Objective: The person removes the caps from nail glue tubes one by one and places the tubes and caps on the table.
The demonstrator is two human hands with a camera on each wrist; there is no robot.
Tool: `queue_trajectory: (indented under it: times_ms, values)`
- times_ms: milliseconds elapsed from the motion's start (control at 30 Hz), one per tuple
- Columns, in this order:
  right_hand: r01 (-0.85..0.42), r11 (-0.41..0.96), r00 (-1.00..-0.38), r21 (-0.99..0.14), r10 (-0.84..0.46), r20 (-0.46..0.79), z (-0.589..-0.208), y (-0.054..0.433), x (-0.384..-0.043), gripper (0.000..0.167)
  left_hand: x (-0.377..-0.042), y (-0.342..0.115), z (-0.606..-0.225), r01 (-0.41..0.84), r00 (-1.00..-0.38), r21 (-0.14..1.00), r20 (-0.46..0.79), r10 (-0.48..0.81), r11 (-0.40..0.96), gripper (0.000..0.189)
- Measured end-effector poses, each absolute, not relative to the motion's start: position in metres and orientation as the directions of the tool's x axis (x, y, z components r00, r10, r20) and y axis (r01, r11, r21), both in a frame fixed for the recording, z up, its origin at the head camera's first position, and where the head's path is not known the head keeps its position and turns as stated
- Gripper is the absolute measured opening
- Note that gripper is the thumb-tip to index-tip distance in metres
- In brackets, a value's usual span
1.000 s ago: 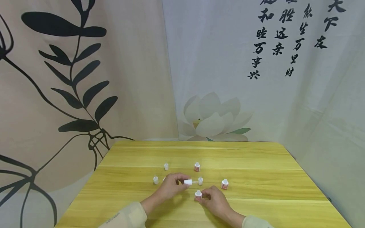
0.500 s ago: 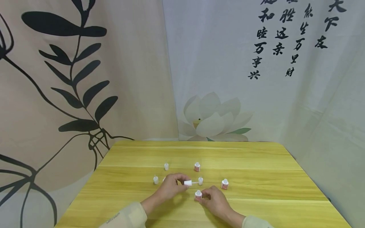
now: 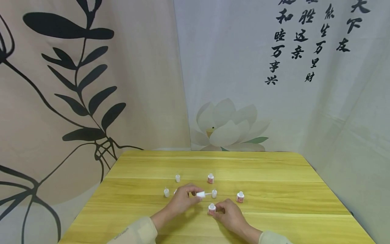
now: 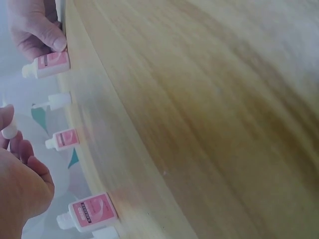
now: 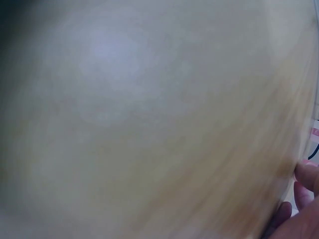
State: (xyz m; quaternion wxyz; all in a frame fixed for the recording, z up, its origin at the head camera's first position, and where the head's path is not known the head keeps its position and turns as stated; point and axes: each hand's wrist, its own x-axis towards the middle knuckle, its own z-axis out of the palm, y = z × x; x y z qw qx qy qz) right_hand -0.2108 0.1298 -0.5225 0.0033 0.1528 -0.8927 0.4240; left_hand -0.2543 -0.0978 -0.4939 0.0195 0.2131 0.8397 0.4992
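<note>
Between thumb and fingers, my left hand point(image 3: 183, 200) pinches a white brush cap point(image 3: 200, 194) held sideways, its thin stem pointing right. That stem overlaps a second brush cap point(image 3: 214, 194), which stands on the table with its stem up. My right hand point(image 3: 230, 214) holds the side of a small white bottle point(image 3: 211, 209) with a pink label, upright on the table. The left wrist view shows this bottle point(image 4: 53, 64) in the right fingers, its white nozzle bare. In the right wrist view, only fingertips point(image 5: 306, 177) show at the right edge.
Similar bottles stand behind point(image 3: 210, 179) and to the right point(image 3: 240, 197). More brush caps stand at the left, one at the back point(image 3: 178, 178) and one nearer point(image 3: 166, 193); another is mostly hidden behind my left hand. The wooden table point(image 3: 298, 223) ends before a printed curtain point(image 3: 146, 84).
The brush cap in my left hand has tilted slightly, its stem end now a little higher. My right hand and the bottle stay in place.
</note>
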Motion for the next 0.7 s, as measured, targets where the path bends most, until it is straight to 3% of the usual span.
queue_trajectory:
  times_ms: [367,700]
  values:
    - [-0.274,0.591,-0.955,-0.758,-0.261,0.142,-0.5226,0.1299,-0.2108,0.015,-0.2539,-0.0988,-0.4949,0.363,-0.89,0.857,0.201,0.41,0.366,0.029]
    - [-0.272,0.586,-0.955,-0.763,-0.262,0.139,-0.5215,0.1297,-0.2108,0.016,-0.2535,-0.0988,-0.495,0.371,-0.886,0.865,0.221,0.407,0.339,0.021]
